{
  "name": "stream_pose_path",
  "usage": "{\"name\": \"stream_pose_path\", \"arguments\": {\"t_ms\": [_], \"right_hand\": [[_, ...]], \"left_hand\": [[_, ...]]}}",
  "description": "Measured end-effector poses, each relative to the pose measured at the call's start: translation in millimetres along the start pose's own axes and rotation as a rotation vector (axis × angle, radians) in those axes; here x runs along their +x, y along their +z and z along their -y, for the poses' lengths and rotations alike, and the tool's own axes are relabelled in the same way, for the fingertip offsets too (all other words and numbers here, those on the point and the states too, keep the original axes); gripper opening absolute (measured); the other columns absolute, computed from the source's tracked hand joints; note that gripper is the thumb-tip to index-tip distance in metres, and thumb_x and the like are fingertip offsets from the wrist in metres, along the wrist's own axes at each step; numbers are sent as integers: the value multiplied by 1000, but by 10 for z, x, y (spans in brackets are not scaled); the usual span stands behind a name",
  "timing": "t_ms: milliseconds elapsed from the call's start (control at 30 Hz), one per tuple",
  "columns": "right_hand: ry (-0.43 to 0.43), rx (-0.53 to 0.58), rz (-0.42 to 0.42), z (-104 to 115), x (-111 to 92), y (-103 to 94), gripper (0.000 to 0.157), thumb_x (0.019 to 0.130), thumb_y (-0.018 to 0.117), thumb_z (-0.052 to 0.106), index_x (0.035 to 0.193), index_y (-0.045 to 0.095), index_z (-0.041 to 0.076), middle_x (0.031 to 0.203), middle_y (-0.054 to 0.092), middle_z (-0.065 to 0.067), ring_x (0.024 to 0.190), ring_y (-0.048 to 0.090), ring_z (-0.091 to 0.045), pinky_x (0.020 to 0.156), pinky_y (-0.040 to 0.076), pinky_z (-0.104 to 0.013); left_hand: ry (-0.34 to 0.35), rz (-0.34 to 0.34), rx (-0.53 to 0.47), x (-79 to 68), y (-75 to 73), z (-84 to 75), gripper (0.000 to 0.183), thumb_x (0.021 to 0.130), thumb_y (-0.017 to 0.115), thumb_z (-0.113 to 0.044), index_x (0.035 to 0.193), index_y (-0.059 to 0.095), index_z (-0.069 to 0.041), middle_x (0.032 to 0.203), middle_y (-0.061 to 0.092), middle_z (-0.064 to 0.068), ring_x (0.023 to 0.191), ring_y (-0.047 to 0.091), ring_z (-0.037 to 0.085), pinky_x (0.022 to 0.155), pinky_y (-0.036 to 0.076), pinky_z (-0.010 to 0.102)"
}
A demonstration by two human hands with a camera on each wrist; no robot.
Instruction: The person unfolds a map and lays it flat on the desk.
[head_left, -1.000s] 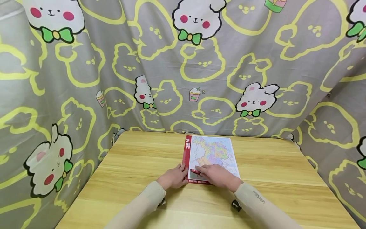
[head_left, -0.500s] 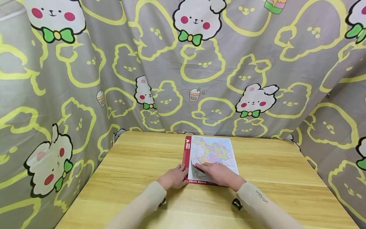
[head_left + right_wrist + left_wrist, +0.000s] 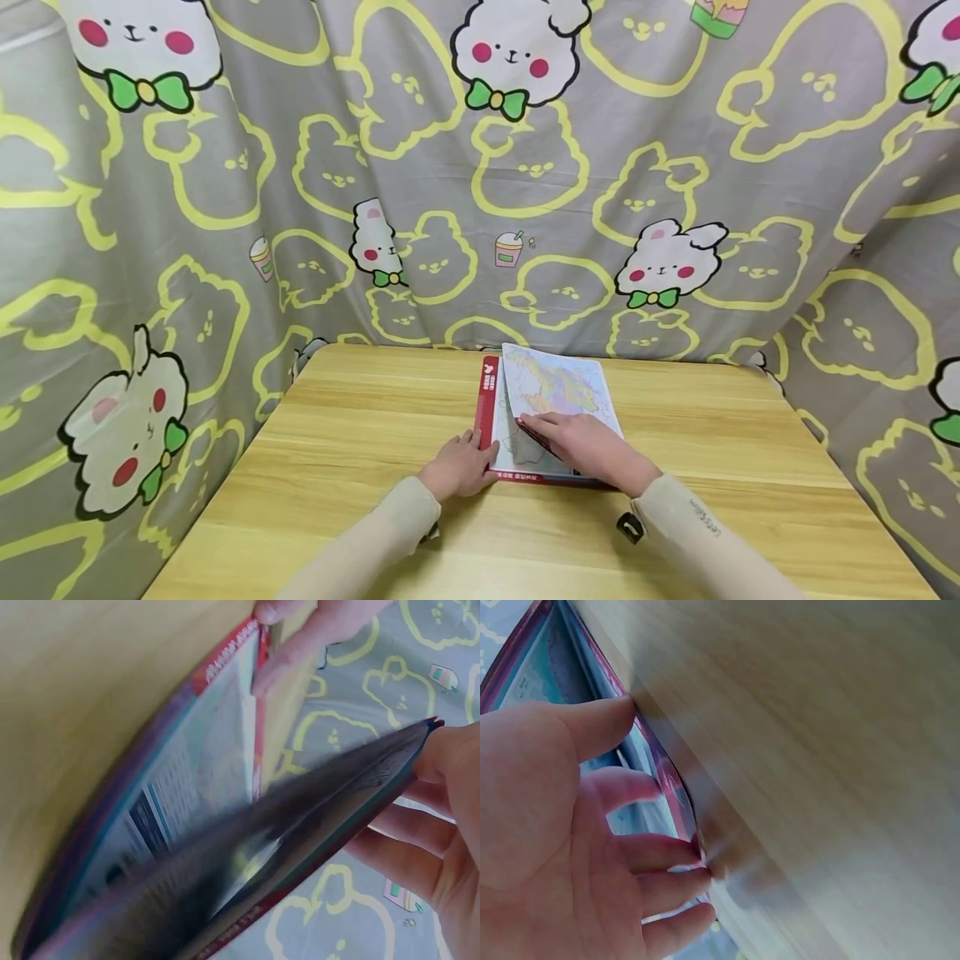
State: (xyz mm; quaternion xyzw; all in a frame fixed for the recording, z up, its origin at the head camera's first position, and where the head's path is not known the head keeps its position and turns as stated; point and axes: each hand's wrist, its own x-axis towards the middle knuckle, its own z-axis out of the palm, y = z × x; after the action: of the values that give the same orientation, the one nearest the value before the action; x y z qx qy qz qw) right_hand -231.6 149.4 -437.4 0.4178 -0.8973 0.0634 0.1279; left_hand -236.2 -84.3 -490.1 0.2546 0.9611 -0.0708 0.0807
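A red-bordered map (image 3: pixel 562 382) lies at the middle of the table, toward its far side. My right hand (image 3: pixel 596 450) pinches the near-left corner of its upper layer, which is raised and bent. Beneath it shows a lower map sheet (image 3: pixel 531 450) with a red strip (image 3: pixel 489 400) along the left. In the right wrist view, the raised layer (image 3: pixel 322 795) stands at an angle to the lower one, thumb and fingers at its corner. My left hand (image 3: pixel 459 464) rests at the map's near-left edge, its fingertips along the red border (image 3: pixel 676 802) in the left wrist view.
The wooden table (image 3: pixel 360 400) reaches around the map on all sides. A grey curtain (image 3: pixel 435 175) with cartoon bears and yellow outlines hangs behind and beside it.
My right hand has lifted the upper layer's near-left corner and drawn it up and to the right, uncovering more of the lower sheet. My left hand has stayed almost in place.
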Motion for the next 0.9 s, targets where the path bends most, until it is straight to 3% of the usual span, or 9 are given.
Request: {"name": "stream_pose_path", "arguments": {"t_ms": [200, 467, 767, 900], "right_hand": [[24, 0, -73, -28, -39, -125, 45, 95, 58, 20, 139, 51, 22, 125, 61, 0, 86, 68, -20, 78, 54, -37], [14, 41, -146, -55, -102, -229, 46, 91, 63, 18, 137, 53, 19, 126, 61, -1, 97, 66, -21, 84, 52, -38], [-35, 1, -218, -125, -212, -358, 57, 83, 68, -1, 136, 53, 13, 128, 59, -5, 82, 67, -24, 74, 54, -39], [-43, -25, -233, -152, -247, -413, 57, 82, 69, -1, 135, 54, 12, 128, 59, -5, 82, 67, -24, 73, 54, -39]], "left_hand": [[-15, 0, -8, -47, -9, 34, 56, 96, 46, -47, 143, 43, -18, 146, 37, 20, 134, 34, 33, 106, 32, 44], [-22, 15, -54, -70, 28, 82, 57, 96, 48, -45, 144, 42, -14, 147, 34, 20, 135, 32, 34, 107, 30, 45], [-43, 28, -90, -87, 80, 144, 59, 96, 48, -45, 145, 40, -12, 148, 33, 19, 136, 30, 33, 108, 28, 46], [-47, 31, -94, -100, 70, 163, 61, 96, 49, -45, 144, 40, -9, 148, 34, 20, 136, 30, 34, 108, 27, 47]]}}
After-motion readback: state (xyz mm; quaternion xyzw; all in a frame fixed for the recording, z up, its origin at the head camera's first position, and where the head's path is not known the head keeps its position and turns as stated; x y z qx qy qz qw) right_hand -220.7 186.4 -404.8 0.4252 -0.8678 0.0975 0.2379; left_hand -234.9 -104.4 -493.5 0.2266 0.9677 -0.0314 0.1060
